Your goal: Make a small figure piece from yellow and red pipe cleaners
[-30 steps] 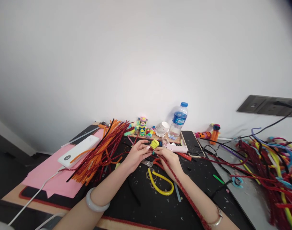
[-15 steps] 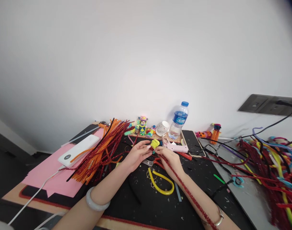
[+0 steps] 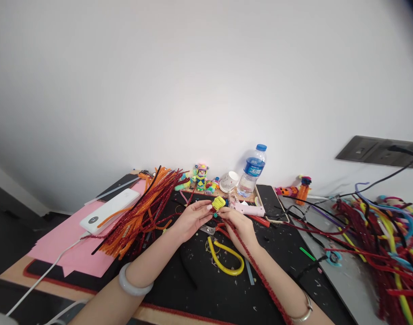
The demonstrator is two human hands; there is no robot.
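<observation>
Between my two hands is a small yellow pipe-cleaner piece (image 3: 219,202) with some dark red at its lower left. The fingertips of my left hand (image 3: 197,218) pinch it from the left. My right hand (image 3: 239,225) is closed at its right side, gripping a long dark red pipe cleaner (image 3: 257,266) that trails down along my forearm. Exactly where the red strand meets the yellow piece is hidden by the fingers. Below the hands lie pliers (image 3: 209,229) with red handles and a bent yellow pipe cleaner (image 3: 230,272).
Orange and red pipe cleaners (image 3: 135,221) lie over pink paper (image 3: 74,243) beside a white power bank (image 3: 108,207). Behind stand a pipe-cleaner doll (image 3: 201,176), a tipped paper cup (image 3: 229,181) and a water bottle (image 3: 252,171). A pink glue gun (image 3: 250,209) lies nearby; coloured pipe cleaners (image 3: 372,253) heap at right.
Both hands keep their hold on the yellow piece and the red pipe cleaner, with hardly any finger movement. The whole view has shifted slightly.
</observation>
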